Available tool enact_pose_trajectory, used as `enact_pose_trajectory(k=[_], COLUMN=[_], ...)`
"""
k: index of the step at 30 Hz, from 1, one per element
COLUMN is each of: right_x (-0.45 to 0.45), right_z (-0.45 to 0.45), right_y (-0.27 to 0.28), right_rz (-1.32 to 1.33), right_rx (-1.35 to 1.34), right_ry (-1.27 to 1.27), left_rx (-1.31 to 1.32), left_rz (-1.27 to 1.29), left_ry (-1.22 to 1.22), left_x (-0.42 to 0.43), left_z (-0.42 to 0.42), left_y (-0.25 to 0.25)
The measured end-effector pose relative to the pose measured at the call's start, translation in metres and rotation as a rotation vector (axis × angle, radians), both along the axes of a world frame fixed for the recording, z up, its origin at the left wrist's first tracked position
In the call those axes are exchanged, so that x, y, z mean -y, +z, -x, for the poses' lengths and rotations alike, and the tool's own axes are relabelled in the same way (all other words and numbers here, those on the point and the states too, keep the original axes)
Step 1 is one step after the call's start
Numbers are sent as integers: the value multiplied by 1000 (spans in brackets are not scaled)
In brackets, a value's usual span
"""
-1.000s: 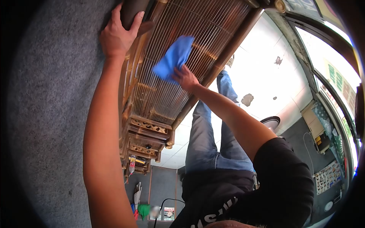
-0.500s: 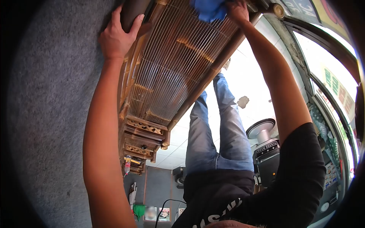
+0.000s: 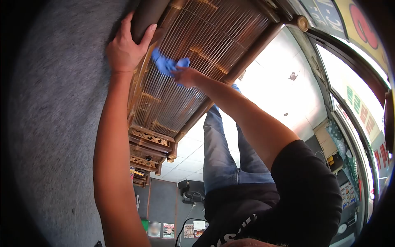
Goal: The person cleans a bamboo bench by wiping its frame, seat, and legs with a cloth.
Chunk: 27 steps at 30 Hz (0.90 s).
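From far off, I have the left hand point(image 3: 125, 51) half open, holding one thick, round, dark brown pole point(image 3: 146, 20). The right hand point(image 3: 187, 77) is curled closed on one soft blue cloth point(image 3: 164, 66), over one long brown slatted bamboo bench point(image 3: 205, 35). I can't tell what's in one tan, boxy thing point(image 3: 324, 133).

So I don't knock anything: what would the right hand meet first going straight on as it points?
Past its blue cloth, the right hand would probably meet the bamboo rail near the left hand; depth is unclear.
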State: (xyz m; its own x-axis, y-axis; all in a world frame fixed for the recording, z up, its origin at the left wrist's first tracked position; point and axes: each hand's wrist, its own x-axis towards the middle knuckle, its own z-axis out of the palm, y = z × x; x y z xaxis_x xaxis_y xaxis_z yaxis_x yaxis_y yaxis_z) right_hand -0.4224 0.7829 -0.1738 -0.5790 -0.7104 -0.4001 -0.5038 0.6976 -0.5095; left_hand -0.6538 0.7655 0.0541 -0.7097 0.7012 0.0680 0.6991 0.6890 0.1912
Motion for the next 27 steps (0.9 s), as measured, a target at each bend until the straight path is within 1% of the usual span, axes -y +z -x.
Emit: enact_pose_trajectory(k=[3,4,5,7,8,10,11,12,14,15,16,17,18,19,20,21,22,23,24,25,26,27], right_x=[-48,-71,-103,-177,-221,-286,-320,-336,-342,-334,-316,-285,-255,-207,-171,-134,-101,-72,-49,-32,-21,-6], right_z=[16,19,29,58,66,103,105,116,124,132,131,120,124,121,113,107,101,92,82,74,68,55], right_y=[42,29,2,-24,-42,9,-28,-26,-28,-15,-53,-70,-124,-106,-74,-55,-39,-31,-13,2,17,13], right_rz=[2,49,98,-112,-213,-484,-438,-381,-319,-287,-440,-466,-411,-329,-188,-269,-343,-347,-395,-329,-404,-304], right_rx=[113,40,-30,-99,-119,-20,-207,-400,-197,-90,-113,-177,-177,-316,-241,-242,-190,-172,-159,-75,-52,-52], right_ry=[-117,-229,-339,-459,-476,-657,-894,-1127,-1266,-1330,-1337,-1257,-1445,-1558,-1612,-1531,-1387,-1257,-1018,-839,-564,-447], left_rx=[-25,-20,-13,1,-10,-18,-17,-18,10,27,22,13,1,4,9,13,11,10,4,-2,-8,-17], left_rz=[-5,-11,-16,-25,-38,-53,-55,-55,-44,-36,-41,-48,-56,-56,-53,-50,-39,-28,-21,-21,-23,-26], left_ry=[-17,-16,-14,-13,-20,-24,-23,-24,-10,-3,-6,-12,-19,-19,-21,-23,-22,-21,-17,-19,-21,-20], left_x=[0,0,1,2,1,1,2,0,0,0,1,1,0,-1,0,-1,0,0,-1,-1,-1,-1], left_z=[2,3,2,1,2,3,3,4,3,2,0,1,3,4,4,4,3,3,3,3,3,3], left_y=[-2,-3,-3,-2,-3,-5,-6,-4,-2,-1,-2,-3,-4,-4,-4,-4,-3,-3,-2,-2,-2,-2])
